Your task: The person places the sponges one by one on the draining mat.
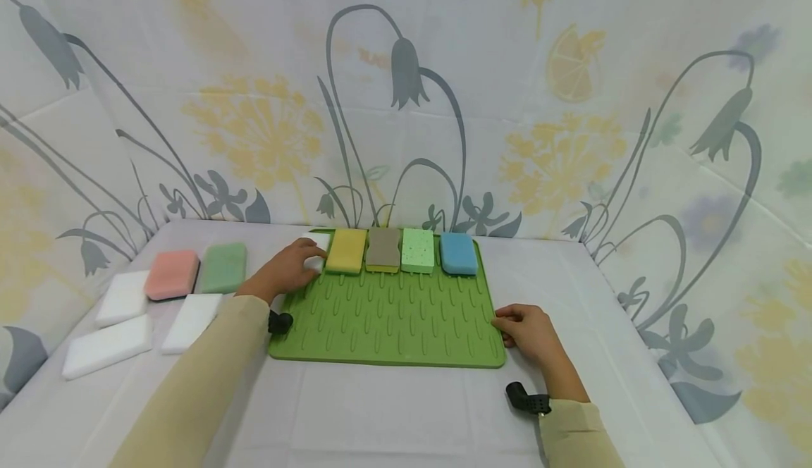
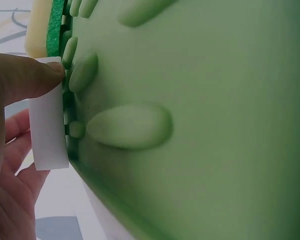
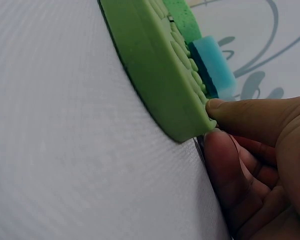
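A green ridged mat (image 1: 387, 323) lies on the white table. At its far left corner my left hand (image 1: 287, 271) holds a white sponge (image 2: 49, 132) between thumb and fingers, the thumb on its near face. To the right along the far edge sit a yellow sponge (image 1: 346, 249), a grey-brown sponge (image 1: 383, 245) with a yellow layer, a light green speckled sponge (image 1: 417, 251) and a blue sponge (image 1: 459, 253). My right hand (image 1: 531, 330) pinches the mat's right edge, thumb on top; the right wrist view shows the thumb (image 3: 250, 117) on the rim.
Left of the mat lie a pink sponge (image 1: 171, 274) with a dark underside, a green sponge (image 1: 223, 268), and white pads: one at the back (image 1: 123, 297), a long one in front (image 1: 106, 346), and one nearer the sleeve (image 1: 192, 322). A flower-patterned cloth (image 1: 406, 158) rises behind the table.
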A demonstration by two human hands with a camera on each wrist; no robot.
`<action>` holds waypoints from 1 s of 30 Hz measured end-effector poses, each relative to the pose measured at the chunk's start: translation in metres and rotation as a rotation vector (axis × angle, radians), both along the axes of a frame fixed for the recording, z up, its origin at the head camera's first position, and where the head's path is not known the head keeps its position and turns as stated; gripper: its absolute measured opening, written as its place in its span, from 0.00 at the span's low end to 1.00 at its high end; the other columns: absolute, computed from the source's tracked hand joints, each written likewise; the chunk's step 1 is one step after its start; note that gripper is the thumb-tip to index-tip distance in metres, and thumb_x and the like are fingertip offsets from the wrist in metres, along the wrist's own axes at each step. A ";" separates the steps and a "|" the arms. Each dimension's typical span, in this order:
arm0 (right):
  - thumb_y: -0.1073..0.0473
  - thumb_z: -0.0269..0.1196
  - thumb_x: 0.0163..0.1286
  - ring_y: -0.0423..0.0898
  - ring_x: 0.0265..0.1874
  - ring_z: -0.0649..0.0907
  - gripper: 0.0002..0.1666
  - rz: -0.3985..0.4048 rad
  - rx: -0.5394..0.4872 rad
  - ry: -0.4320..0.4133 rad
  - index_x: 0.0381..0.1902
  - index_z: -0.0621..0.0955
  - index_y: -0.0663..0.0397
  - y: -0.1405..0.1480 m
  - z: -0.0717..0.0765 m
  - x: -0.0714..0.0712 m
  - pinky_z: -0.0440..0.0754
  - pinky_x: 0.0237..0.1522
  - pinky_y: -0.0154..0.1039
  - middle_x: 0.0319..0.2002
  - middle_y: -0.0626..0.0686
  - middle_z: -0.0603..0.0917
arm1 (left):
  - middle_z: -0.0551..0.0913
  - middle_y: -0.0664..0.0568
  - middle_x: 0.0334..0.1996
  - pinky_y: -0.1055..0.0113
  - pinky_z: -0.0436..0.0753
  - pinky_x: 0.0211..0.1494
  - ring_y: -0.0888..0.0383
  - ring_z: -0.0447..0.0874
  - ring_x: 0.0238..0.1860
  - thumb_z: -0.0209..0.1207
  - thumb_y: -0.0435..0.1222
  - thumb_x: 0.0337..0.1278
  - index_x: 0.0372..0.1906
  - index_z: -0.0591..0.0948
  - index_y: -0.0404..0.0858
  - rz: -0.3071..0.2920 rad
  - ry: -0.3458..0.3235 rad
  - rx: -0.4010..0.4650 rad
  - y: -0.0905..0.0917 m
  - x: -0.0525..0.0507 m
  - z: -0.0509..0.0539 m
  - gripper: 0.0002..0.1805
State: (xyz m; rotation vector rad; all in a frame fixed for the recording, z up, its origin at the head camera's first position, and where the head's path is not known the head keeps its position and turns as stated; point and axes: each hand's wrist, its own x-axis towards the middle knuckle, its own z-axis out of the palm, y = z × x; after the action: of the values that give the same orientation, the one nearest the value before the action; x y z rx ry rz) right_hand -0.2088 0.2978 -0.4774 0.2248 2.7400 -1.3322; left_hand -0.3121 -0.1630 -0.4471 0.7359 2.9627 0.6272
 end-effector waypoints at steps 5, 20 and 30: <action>0.57 0.64 0.65 0.42 0.23 0.82 0.17 -0.002 0.003 0.003 0.47 0.83 0.63 0.000 0.000 0.000 0.83 0.28 0.37 0.33 0.54 0.86 | 0.64 0.32 0.67 0.39 0.69 0.64 0.33 0.66 0.65 0.53 0.33 0.65 0.59 0.77 0.36 -0.008 0.017 0.012 0.001 0.000 -0.002 0.19; 0.58 0.64 0.65 0.42 0.23 0.82 0.17 -0.001 -0.005 0.004 0.48 0.83 0.64 -0.001 -0.001 0.000 0.83 0.28 0.37 0.33 0.54 0.86 | 0.61 0.37 0.71 0.40 0.62 0.70 0.36 0.58 0.72 0.60 0.40 0.62 0.69 0.66 0.40 0.081 -0.056 0.107 -0.006 -0.006 -0.009 0.32; 0.57 0.64 0.66 0.43 0.24 0.81 0.17 0.004 0.017 0.000 0.48 0.83 0.63 -0.002 0.004 0.002 0.82 0.28 0.37 0.34 0.54 0.86 | 0.58 0.34 0.72 0.39 0.60 0.71 0.34 0.55 0.72 0.63 0.45 0.58 0.75 0.57 0.39 0.139 -0.067 0.156 -0.027 -0.002 -0.008 0.44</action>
State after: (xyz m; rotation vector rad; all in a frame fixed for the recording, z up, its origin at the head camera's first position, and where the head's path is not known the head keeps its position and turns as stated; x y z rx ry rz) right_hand -0.2067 0.2957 -0.4737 0.2210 2.7515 -1.3079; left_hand -0.3137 -0.1896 -0.4551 0.5088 2.9465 0.8823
